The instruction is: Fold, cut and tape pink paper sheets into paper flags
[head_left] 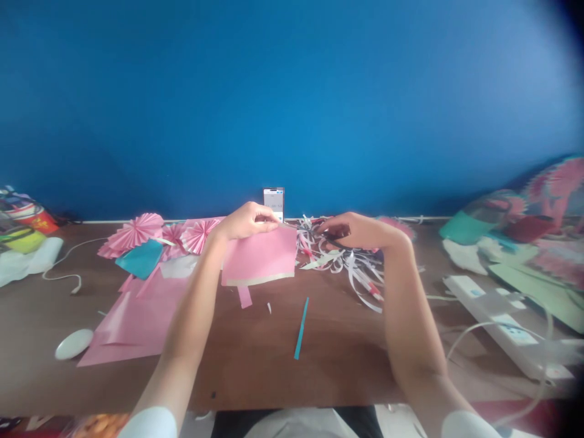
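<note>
My left hand (246, 220) is closed in a pinch on the top edge of a pink paper sheet (260, 257), which it holds up above the brown table (255, 359). My right hand (353, 231) is closed over a pile of cut paper strips (347, 261), gripping something dark and thin that I cannot make out. The two hands are a short way apart, level with each other.
Pink pleated paper fans (155, 234), a teal paper piece (140, 258) and large pink sheets (132, 319) lie at left. A teal strip (301, 328) lies mid-table. A phone (274, 202) leans on the blue wall. White power strips (497, 322) and cables sit at right, a white mouse (73, 344) at left.
</note>
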The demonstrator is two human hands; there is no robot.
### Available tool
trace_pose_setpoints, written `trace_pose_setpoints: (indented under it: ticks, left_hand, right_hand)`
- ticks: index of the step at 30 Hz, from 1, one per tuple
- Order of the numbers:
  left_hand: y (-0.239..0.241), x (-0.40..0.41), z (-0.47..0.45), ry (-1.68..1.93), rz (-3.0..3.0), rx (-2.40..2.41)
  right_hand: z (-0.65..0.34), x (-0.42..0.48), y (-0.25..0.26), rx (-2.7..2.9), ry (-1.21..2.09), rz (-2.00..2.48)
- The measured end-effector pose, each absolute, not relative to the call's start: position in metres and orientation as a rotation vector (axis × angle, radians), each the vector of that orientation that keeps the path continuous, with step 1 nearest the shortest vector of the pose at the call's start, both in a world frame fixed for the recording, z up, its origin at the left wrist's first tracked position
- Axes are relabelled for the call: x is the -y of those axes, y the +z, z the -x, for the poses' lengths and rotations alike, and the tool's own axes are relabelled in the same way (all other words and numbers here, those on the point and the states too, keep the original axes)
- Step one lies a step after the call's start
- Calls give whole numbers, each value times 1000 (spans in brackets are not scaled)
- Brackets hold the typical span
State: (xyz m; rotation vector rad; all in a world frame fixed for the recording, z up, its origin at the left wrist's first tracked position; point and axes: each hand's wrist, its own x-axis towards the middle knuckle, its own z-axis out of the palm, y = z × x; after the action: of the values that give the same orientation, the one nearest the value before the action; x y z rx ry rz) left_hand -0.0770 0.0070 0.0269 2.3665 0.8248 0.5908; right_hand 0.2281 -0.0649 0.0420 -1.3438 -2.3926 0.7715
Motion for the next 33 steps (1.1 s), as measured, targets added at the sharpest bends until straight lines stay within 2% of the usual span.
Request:
trace_pose_setpoints:
  ticks: [33]
  left_hand:
    - [26,-6,81,493,-2333,-807]
  right_hand:
    - [-233,64,37,2325,918,1358]
